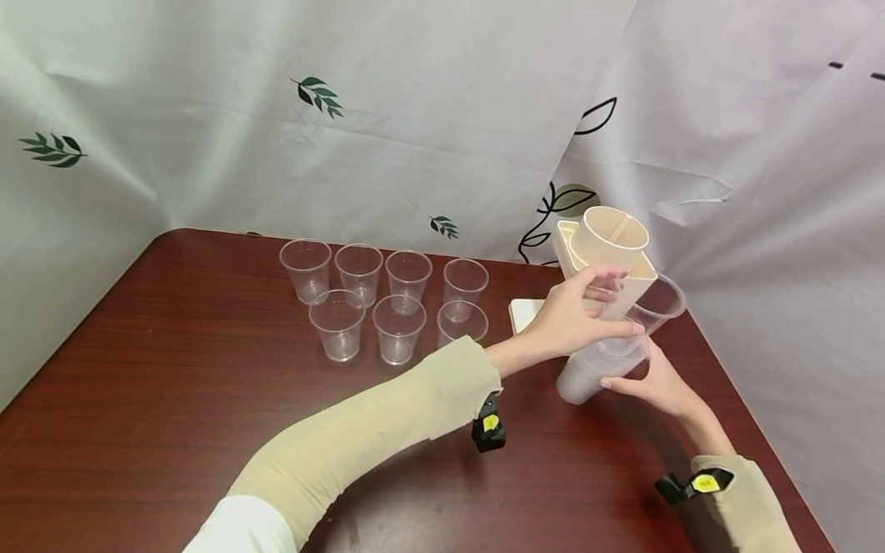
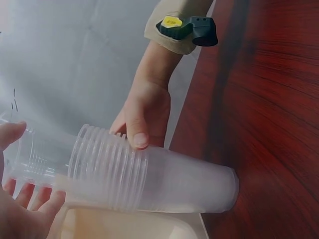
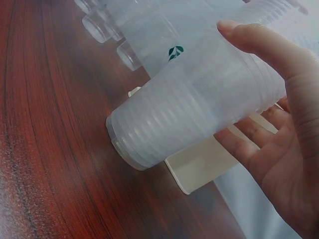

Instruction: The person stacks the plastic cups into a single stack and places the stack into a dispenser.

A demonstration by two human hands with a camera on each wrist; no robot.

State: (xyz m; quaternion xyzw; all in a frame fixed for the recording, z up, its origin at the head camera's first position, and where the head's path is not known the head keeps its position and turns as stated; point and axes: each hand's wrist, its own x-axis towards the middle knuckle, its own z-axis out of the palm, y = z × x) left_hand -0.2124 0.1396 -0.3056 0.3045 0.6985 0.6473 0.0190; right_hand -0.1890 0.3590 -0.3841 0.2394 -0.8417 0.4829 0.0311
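Note:
Tilted over the right part of the table is a stack of nested clear plastic cups (image 1: 586, 374), its base low near the wood. My right hand (image 1: 664, 387) grips the stack from the right, thumb on the near side, just below the bunched rims (image 2: 107, 167). Above it, my left hand (image 1: 577, 315) holds a single clear cup (image 1: 661, 298) between thumb and fingers. That cup's lower end stands at the mouth of the stack, in line with it. In the right wrist view the stack's ribbed lower walls (image 3: 167, 119) show below my fingers.
Right behind my left hand stands a cream holder (image 1: 615, 240) with a round open tube on top and a pale base (image 1: 523, 314). Several clear cups (image 1: 337, 325) stand upright in two rows to its left. A patterned white curtain (image 1: 389, 140) borders the brown table (image 1: 181, 396).

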